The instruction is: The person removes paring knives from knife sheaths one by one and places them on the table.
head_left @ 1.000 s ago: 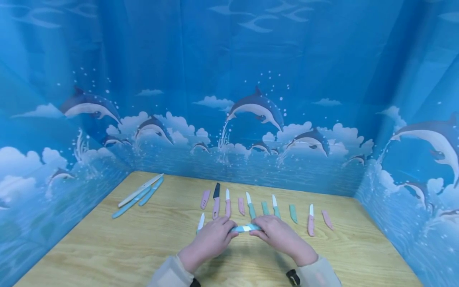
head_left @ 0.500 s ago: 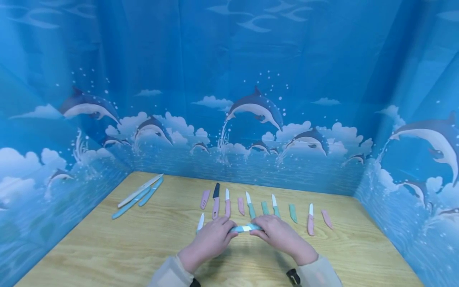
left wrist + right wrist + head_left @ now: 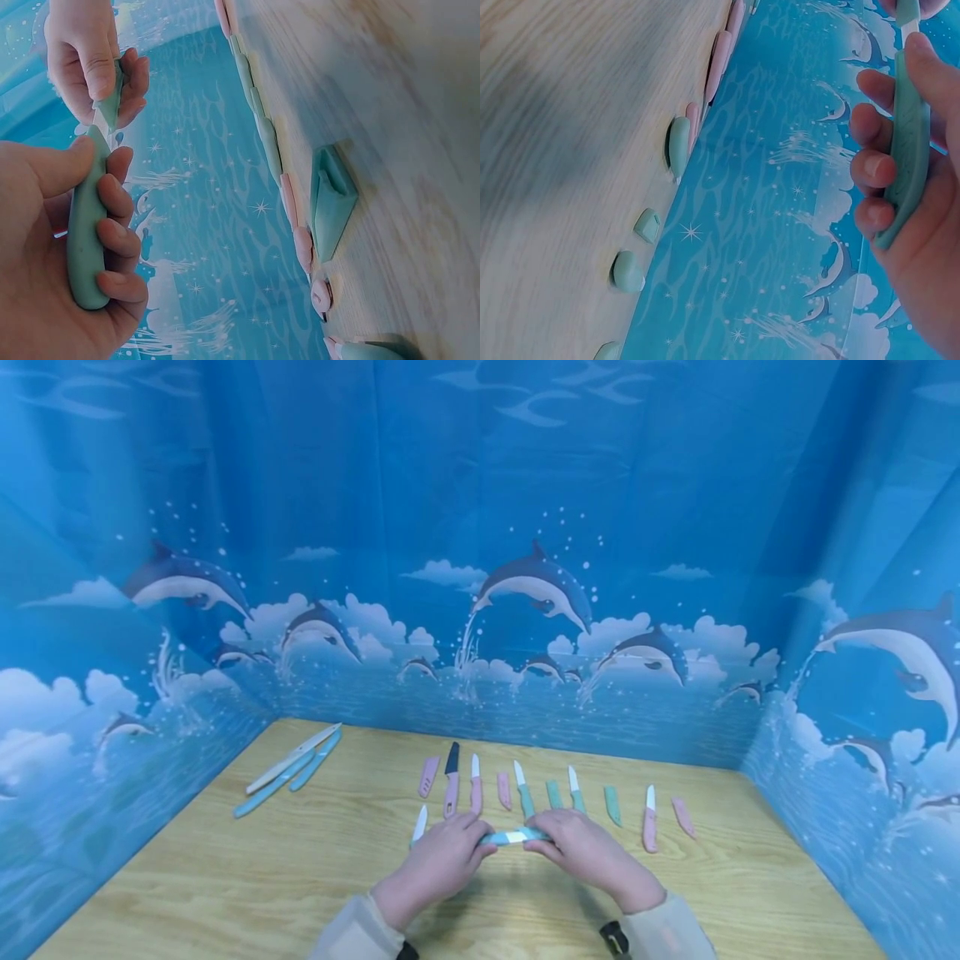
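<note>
My left hand (image 3: 444, 858) grips the smooth teal handle of a small knife (image 3: 88, 225), fingers curled round it. My right hand (image 3: 581, 852) holds a teal sheath (image 3: 909, 150), its fingers wrapped along the length. Between the hands a short stretch of the white blade (image 3: 517, 837) shows; the rest of it is inside the sheath. Both hands are raised over the table's middle. Just beyond my left hand lies another knife with a white blade (image 3: 421, 822), its handle mostly hidden. A green hollow piece (image 3: 330, 202), like a sheath, lies on the table in the left wrist view.
Behind the hands runs a row: a pink sheath (image 3: 429, 777), a pink knife with a black blade (image 3: 452, 760), pink and green knives and sheaths. A pink knife (image 3: 650, 822) lies right. Long white and light-blue pieces (image 3: 273, 787) lie back left. A dolphin-print curtain (image 3: 480, 485) surrounds the table.
</note>
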A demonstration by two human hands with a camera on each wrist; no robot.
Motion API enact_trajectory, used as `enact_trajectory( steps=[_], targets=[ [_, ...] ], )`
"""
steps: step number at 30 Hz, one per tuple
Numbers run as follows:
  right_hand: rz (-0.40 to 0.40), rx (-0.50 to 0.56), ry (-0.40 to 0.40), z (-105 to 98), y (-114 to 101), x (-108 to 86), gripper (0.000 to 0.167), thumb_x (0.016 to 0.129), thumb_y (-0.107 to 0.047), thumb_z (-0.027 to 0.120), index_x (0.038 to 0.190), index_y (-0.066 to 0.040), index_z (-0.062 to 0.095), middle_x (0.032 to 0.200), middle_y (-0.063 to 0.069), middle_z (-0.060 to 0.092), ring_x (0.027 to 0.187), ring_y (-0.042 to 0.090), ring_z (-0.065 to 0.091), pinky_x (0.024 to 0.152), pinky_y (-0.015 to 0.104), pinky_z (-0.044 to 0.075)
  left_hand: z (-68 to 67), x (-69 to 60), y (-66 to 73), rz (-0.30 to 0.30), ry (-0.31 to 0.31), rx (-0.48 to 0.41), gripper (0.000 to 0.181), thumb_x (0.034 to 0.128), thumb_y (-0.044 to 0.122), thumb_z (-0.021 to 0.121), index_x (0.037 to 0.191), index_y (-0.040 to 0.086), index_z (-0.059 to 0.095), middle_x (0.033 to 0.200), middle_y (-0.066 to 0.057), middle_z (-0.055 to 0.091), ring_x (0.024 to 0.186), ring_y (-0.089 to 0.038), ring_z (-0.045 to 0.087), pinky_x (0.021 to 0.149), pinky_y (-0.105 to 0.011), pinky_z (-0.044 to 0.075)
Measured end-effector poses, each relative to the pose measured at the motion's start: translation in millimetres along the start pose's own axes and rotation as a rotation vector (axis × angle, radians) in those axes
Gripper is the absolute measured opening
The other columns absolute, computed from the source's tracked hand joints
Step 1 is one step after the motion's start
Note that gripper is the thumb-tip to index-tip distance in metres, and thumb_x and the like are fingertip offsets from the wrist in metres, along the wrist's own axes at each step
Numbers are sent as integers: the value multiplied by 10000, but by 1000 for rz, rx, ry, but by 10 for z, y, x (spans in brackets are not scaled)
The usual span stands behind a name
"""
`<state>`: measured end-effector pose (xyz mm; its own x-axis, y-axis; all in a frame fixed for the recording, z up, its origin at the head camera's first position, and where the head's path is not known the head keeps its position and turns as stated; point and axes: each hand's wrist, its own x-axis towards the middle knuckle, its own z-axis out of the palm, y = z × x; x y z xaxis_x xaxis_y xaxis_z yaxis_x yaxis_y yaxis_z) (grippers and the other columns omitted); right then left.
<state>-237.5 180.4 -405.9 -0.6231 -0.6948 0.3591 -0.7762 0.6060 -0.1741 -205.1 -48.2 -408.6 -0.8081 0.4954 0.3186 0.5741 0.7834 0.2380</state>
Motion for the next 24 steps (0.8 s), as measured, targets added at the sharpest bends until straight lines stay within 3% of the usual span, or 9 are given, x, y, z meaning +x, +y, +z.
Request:
enact_trajectory(
  steps=[24],
  targets=[
    [28, -27, 7, 3, 43, -23, 132, 941, -276, 621, 959, -159, 680, 851, -95, 663, 784, 38, 603, 706, 265, 538, 18, 2, -26, 16, 28, -1, 177, 948, 266, 604, 1029, 121, 664, 900, 52, 614, 812, -86, 571, 700, -244, 508]
  ],
)
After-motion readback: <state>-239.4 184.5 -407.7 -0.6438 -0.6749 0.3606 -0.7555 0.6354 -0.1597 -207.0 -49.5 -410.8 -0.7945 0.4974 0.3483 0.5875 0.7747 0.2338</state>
